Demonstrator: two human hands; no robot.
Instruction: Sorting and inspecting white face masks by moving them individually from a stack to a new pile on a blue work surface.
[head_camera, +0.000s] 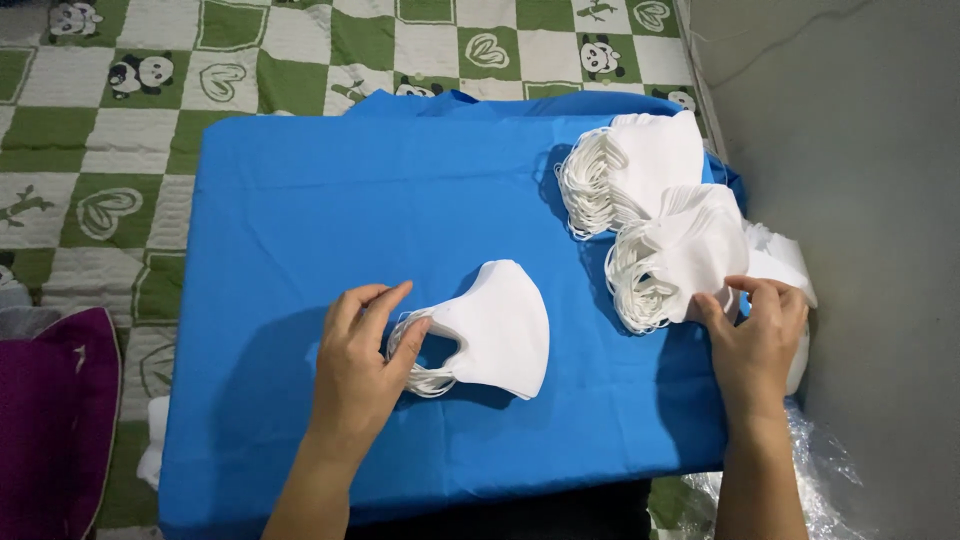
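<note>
Bare blue cloth (300, 230) beside mask stacks (640, 170)

2 hands (360, 360) (755, 340) on white mask stacks (495, 330) (685, 250) — blue cloth (300, 230) beneath

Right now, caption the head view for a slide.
Left hand on a small mask stack; right hand at a larger pile.
</note>
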